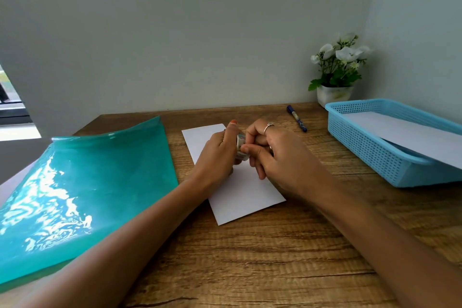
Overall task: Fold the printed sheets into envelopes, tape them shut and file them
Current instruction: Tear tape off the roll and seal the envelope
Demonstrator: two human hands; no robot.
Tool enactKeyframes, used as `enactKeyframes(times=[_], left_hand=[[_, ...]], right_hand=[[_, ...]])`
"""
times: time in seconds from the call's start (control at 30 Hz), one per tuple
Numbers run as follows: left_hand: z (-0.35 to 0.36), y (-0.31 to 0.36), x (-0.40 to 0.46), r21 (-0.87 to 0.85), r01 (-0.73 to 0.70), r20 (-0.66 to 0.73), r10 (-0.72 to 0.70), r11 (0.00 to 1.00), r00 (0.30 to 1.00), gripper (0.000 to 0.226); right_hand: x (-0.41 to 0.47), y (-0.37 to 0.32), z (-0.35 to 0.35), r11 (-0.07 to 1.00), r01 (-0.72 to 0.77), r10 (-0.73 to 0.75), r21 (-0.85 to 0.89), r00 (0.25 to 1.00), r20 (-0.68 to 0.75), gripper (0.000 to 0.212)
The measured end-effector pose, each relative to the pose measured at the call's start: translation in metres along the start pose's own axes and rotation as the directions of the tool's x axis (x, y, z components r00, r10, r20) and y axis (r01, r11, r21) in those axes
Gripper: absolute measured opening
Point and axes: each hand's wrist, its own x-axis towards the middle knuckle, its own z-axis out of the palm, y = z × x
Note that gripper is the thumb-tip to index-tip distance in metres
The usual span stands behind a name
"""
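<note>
A folded white sheet [240, 195] lies on the wooden desk, slanting from the far left to the near right. Over its middle my left hand [220, 155] grips a small roll of patterned tape [242, 146]. My right hand [277, 155], with rings on it, pinches the roll's edge with thumb and fingertips. Both hands hide the sheet's centre. A glossy teal plastic folder [82, 187] lies open at the left, its far edge curling up. A light blue mesh basket [370, 142] at the right holds a white folded sheet [410, 135] that juts over its rim.
A blue pen [297, 118] lies at the back of the desk between the hands and the basket. A white pot of white flowers [336, 75] stands in the back right corner. Walls close the desk behind and at the right.
</note>
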Motion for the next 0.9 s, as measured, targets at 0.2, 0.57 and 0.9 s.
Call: enactKeyframes(times=[0.2, 0.57, 0.9], left_hand=[[-0.0033, 0.0043, -0.0001, -0.085, 0.104, -0.004, -0.105, 0.991, 0.994, 0.042], [-0.002, 0.0012, 0.001, 0.03, 0.072, -0.041, -0.07, 0.997, 0.997, 0.038], [-0.0007, -0.001, 0.0019, 0.105, -0.033, -0.044, 0.037, 0.994, 0.998, 0.046]], right_hand=[[0.0007, 0.0, -0.0033, 0.999, -0.033, 0.033, 0.036, 0.999, -0.01, 0.013], [0.0024, 0.0026, -0.006, 0.955, 0.09, -0.132, -0.282, 0.982, -0.135, 0.011], [0.0025, 0.0008, -0.0072, 0.946, 0.085, -0.112, -0.313, 0.991, -0.069, 0.006]])
